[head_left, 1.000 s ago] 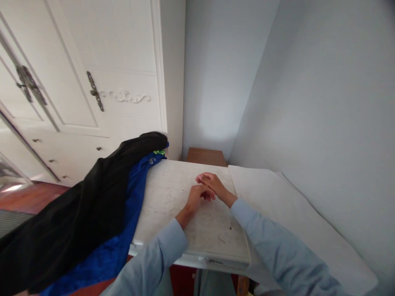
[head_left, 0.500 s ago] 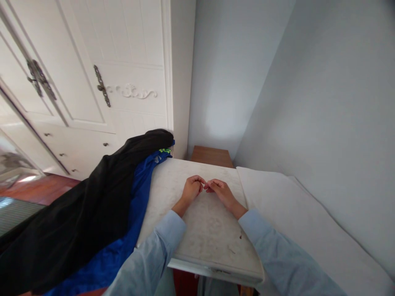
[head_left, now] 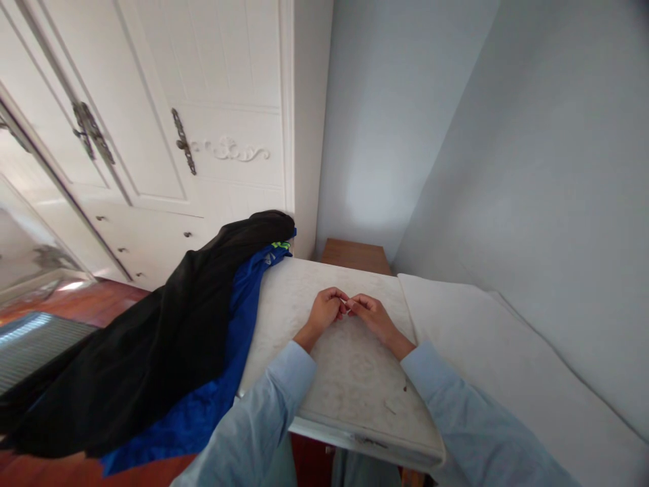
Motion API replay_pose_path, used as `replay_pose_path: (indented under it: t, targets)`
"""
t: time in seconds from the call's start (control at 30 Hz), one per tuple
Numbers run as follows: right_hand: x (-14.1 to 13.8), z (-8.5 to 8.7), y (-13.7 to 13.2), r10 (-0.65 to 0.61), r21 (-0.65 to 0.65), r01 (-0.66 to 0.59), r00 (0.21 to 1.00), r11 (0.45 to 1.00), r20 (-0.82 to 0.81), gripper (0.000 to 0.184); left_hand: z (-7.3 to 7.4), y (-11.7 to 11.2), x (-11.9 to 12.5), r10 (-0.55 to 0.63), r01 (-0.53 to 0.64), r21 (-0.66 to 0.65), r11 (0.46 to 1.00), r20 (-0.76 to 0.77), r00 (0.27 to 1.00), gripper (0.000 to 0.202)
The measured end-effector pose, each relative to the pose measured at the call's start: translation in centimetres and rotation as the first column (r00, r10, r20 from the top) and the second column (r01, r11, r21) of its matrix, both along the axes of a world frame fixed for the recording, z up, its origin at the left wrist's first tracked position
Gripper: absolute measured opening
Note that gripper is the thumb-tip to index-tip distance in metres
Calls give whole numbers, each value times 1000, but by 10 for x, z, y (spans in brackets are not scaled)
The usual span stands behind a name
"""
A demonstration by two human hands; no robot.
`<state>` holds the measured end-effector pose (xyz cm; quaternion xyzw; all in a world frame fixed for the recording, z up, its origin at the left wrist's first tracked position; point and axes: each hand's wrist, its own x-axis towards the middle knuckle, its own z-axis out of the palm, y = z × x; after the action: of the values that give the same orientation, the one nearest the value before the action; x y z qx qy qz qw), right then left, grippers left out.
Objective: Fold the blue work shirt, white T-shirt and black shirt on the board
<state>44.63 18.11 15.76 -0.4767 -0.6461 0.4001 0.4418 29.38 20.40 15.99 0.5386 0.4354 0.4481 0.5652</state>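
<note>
My left hand (head_left: 327, 310) and my right hand (head_left: 371, 314) meet fingertip to fingertip above the pale, faintly patterned table top (head_left: 349, 379). Both are closed in a pinch, thumbs against curled fingers. Whatever sits between the fingertips, if anything, is too small to make out. A dark speck (head_left: 405, 389) and a thin dark scrap (head_left: 389, 408) lie on the table near my right forearm.
Black cloth (head_left: 167, 331) and blue cloth (head_left: 243, 304) drape over the table's left side down to the red-brown floor. A white wardrobe (head_left: 238, 81) stands behind. A white sheet (head_left: 487, 358) covers the surface at right, against the grey wall (head_left: 547, 176). A brown wooden box-like piece (head_left: 355, 256) sits beyond the table.
The view has turned slightly left, so everything sits a little further right. My fingertips have come closer together and now touch.
</note>
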Motion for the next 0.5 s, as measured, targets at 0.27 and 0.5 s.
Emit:
replay_pose_path:
  t: [0.27, 0.5]
  targets:
    - [0, 1, -2, 2, 10, -2, 999, 1000, 49, 32, -1, -2, 2, 13, -13, -16, 1000, -3, 1000, 23]
    - [4, 0, 1, 13, 39, -16, 996, 999, 91, 35, -11, -11, 1, -27, 30, 70, 997, -41, 999, 25]
